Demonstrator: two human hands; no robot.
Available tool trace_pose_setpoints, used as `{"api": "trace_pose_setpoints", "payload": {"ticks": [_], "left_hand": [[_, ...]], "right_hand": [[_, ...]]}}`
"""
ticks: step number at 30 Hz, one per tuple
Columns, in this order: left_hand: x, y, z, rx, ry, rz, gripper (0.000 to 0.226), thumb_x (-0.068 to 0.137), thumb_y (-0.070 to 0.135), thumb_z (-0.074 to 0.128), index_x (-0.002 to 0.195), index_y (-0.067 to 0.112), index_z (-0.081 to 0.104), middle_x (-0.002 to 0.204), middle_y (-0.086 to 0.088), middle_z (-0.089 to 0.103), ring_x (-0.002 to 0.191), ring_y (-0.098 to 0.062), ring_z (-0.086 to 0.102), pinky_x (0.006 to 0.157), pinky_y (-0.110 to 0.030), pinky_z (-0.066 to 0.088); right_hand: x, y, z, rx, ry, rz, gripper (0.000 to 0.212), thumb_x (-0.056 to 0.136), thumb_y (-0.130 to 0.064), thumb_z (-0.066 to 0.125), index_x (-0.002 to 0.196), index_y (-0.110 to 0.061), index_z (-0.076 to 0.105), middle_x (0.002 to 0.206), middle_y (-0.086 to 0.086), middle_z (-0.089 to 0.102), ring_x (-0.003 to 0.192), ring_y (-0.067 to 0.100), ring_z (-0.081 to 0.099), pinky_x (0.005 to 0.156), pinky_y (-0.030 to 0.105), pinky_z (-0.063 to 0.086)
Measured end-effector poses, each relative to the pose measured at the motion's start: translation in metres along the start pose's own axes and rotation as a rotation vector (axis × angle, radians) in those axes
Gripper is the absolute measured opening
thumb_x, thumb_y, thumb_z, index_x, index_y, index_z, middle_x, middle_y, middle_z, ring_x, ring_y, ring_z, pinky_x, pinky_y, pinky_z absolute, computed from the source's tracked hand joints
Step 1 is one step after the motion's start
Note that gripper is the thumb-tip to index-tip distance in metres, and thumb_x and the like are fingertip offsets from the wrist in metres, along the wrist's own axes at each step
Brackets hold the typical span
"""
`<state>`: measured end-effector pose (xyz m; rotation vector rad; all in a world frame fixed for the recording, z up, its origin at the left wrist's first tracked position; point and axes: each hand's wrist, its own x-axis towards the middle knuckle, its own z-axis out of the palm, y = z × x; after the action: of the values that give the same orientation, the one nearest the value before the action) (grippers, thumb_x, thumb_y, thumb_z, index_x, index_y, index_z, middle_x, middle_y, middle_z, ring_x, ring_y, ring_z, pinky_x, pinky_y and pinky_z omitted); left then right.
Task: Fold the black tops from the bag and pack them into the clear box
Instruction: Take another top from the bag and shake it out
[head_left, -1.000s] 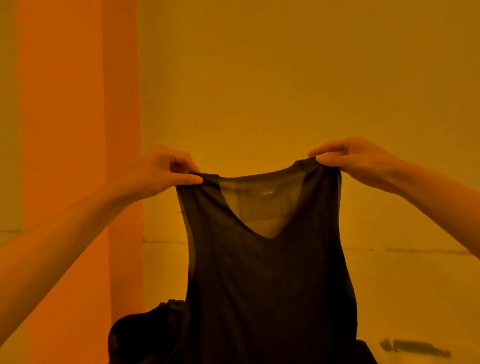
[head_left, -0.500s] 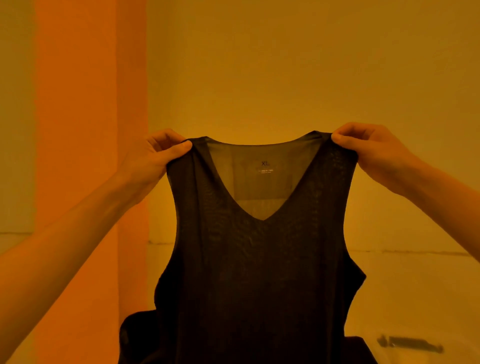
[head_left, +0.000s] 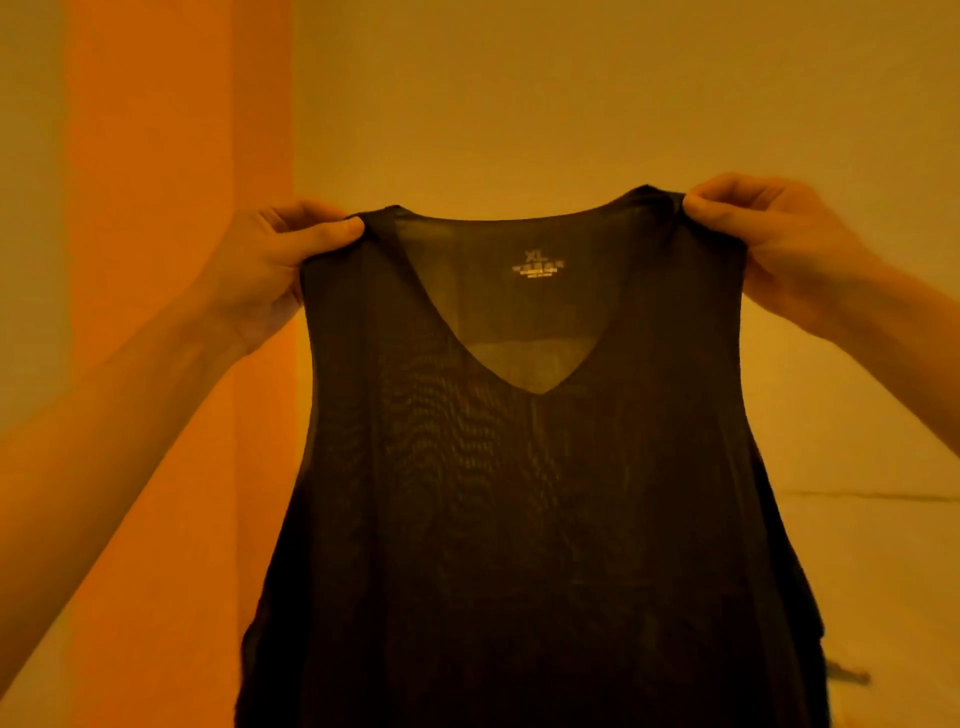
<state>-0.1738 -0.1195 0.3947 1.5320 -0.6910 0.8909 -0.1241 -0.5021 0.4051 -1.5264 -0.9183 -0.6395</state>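
A sheer black sleeveless V-neck top (head_left: 530, 519) hangs spread out in front of me, its front towards me and an XL print showing inside the neckline. My left hand (head_left: 270, 265) pinches its left shoulder strap between thumb and fingers. My right hand (head_left: 774, 244) pinches the right shoulder strap at about the same height. The top's lower part runs out of the frame at the bottom. No bag or clear box is visible; the top hides the space below.
A plain wall fills the background, with an orange vertical band (head_left: 176, 312) at the left. A pale flat surface (head_left: 878, 571) lies at the lower right, with a small dark object (head_left: 847, 673) on it beside the top's edge.
Both hands have raised the top and pulled its shoulders wider apart. The garment now hangs flatter and nearer to the camera, covering the dark heap seen below it earlier.
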Motion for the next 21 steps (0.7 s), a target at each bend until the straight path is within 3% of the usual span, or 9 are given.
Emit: {"api": "trace_pose_setpoints", "payload": {"ticks": [4, 8, 10, 15, 18, 21], "left_hand": [[0.000, -0.057, 0.005, 0.168, -0.071, -0.118, 0.004, 0.074, 0.027, 0.075, 0.071, 0.024, 0.076, 0.071, 0.007, 0.069, 0.071, -0.009, 0.064, 0.065, -0.022, 0.048], [-0.007, -0.152, 0.011, 0.353, -0.147, -0.274, 0.017, 0.072, 0.043, 0.077, 0.078, 0.027, 0.077, 0.074, 0.007, 0.067, 0.074, -0.011, 0.059, 0.063, -0.026, 0.043], [-0.016, -0.212, 0.020, 0.399, -0.152, -0.354, 0.013, 0.078, 0.038, 0.078, 0.078, 0.026, 0.075, 0.068, 0.007, 0.064, 0.069, -0.009, 0.058, 0.060, -0.023, 0.045], [-0.050, -0.369, 0.047, 0.513, -0.161, -0.489, 0.006, 0.090, 0.025, 0.076, 0.085, 0.023, 0.074, 0.066, 0.006, 0.058, 0.059, -0.002, 0.051, 0.059, -0.016, 0.042], [-0.069, -0.453, 0.062, 0.561, -0.165, -0.527, 0.007, 0.093, 0.022, 0.073, 0.093, 0.016, 0.073, 0.070, 0.002, 0.054, 0.061, -0.005, 0.048, 0.062, -0.016, 0.040], [-0.084, -0.520, 0.075, 0.658, -0.205, -0.533, 0.013, 0.093, 0.023, 0.074, 0.095, 0.011, 0.074, 0.070, 0.003, 0.056, 0.062, -0.006, 0.051, 0.062, -0.018, 0.041]], "right_hand": [[0.003, 0.071, 0.003, -0.192, -0.095, 0.142, 0.015, 0.092, -0.027, 0.065, 0.093, -0.014, 0.071, 0.084, -0.002, 0.067, 0.083, 0.007, 0.063, 0.075, 0.019, 0.048], [-0.003, 0.172, 0.008, -0.372, -0.153, 0.279, 0.018, 0.095, -0.030, 0.065, 0.098, -0.015, 0.074, 0.093, 0.011, 0.068, 0.091, 0.016, 0.061, 0.086, 0.033, 0.047], [-0.011, 0.231, 0.013, -0.468, -0.153, 0.311, 0.015, 0.094, -0.033, 0.067, 0.096, -0.021, 0.076, 0.084, 0.016, 0.063, 0.080, 0.019, 0.056, 0.076, 0.034, 0.044], [-0.048, 0.383, 0.032, -0.725, -0.207, 0.361, 0.013, 0.097, -0.026, 0.066, 0.098, -0.016, 0.074, 0.064, 0.000, 0.056, 0.057, 0.009, 0.047, 0.057, 0.022, 0.034], [-0.066, 0.463, 0.035, -0.828, -0.199, 0.421, 0.015, 0.096, -0.025, 0.067, 0.098, -0.013, 0.074, 0.064, -0.005, 0.056, 0.059, 0.004, 0.051, 0.057, 0.018, 0.034], [-0.078, 0.522, 0.034, -0.920, -0.212, 0.458, 0.019, 0.095, -0.029, 0.067, 0.098, -0.011, 0.075, 0.067, 0.000, 0.059, 0.065, 0.017, 0.058, 0.064, 0.027, 0.040]]}}
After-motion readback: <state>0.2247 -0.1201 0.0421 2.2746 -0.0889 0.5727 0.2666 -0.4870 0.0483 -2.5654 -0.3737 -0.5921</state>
